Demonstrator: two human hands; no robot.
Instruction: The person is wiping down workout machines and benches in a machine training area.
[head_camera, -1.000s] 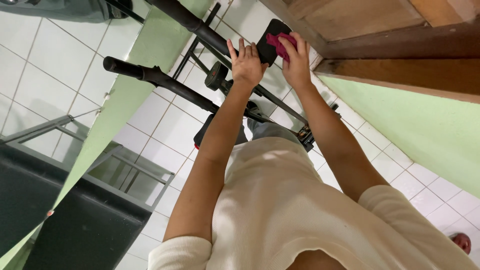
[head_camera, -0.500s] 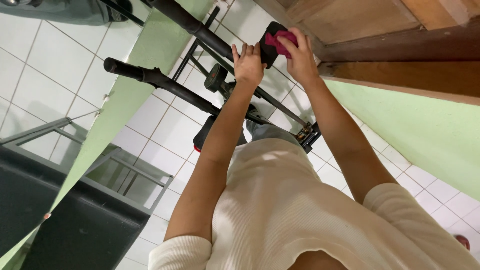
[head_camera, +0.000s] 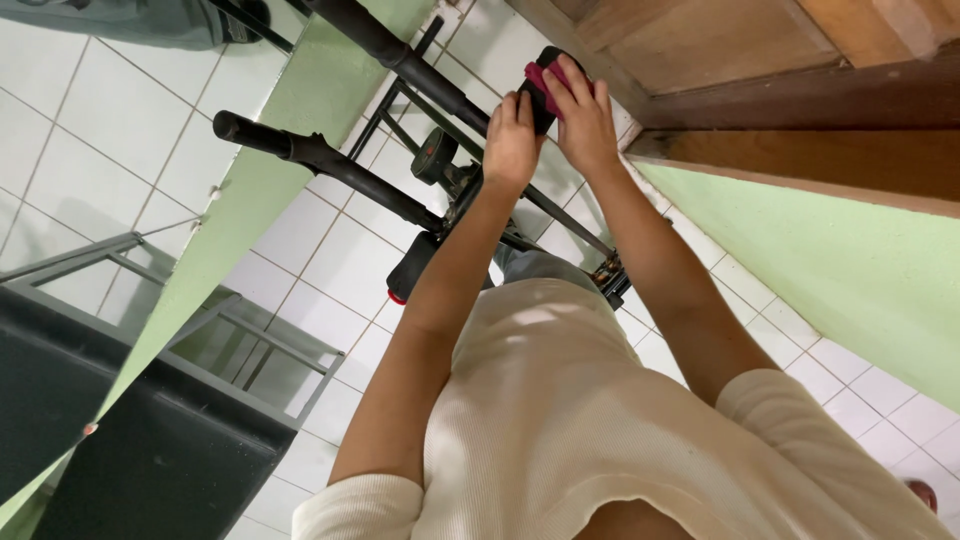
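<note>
Both hands have closed in on the black pad (head_camera: 543, 88) atop the exercise machine since a second ago: the left hand (head_camera: 511, 143) now clasps its edge, steadying it, while the right hand (head_camera: 580, 118) presses a red cloth (head_camera: 541, 80) against it, apparently wiping. The handlebar (head_camera: 320, 160) and wooden door (head_camera: 740, 50) crowd close.

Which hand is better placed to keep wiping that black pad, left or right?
Right, probably. The right hand already presses the magenta cloth onto the black pad. The left hand holds the pad's edge with no cloth, so it seems better suited to steadying.
</note>
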